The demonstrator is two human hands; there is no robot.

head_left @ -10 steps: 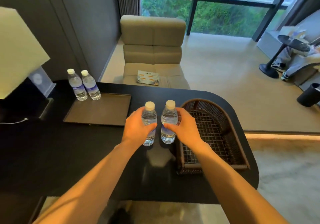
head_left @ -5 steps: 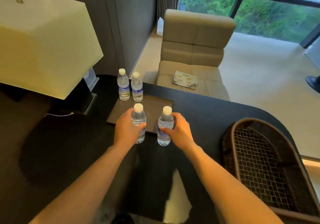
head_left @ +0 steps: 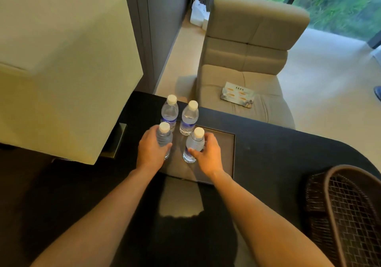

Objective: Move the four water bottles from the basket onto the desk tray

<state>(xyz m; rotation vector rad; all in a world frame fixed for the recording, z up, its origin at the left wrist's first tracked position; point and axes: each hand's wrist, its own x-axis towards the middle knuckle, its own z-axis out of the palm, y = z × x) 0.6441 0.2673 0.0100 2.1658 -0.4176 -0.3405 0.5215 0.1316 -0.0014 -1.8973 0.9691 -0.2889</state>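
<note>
Dark desk point(head_left: 268, 143), seen from above. A flat dark tray point(head_left: 222, 155) lies on it, near the far edge.

Left hand point(head_left: 149, 151): fingers wrapped around a water bottle point(head_left: 164, 137), thumb across the front. Bottle upright, white cap up. Its base is hidden behind the hand, so whether it stands on the tray or is just above it cannot be told.

Right hand point(head_left: 208, 155): fingers curled round a second held bottle point(head_left: 194, 145), thumb pressed on the lower front. Upright, over the left part of the tray; the base looks down on the tray surface, though contact is not certain from this angle.

Two more bottles stand upright at the tray's far left corner, close side by side: far-left bottle point(head_left: 169, 112) and far-right bottle point(head_left: 189, 117). Nothing touches them. The held pair sits just nearer the camera, so the four form a rough square.

Wicker basket point(head_left: 350, 215) at the right end of the desk, well apart from the tray, partly cut off by the frame edge. No bottles in the part that shows.

Large pale lampshade point(head_left: 57, 64) at left, over the desk's left end. Beige chair point(head_left: 247, 56) beyond the desk, a printed card point(head_left: 237, 95) lying on its seat.
</note>
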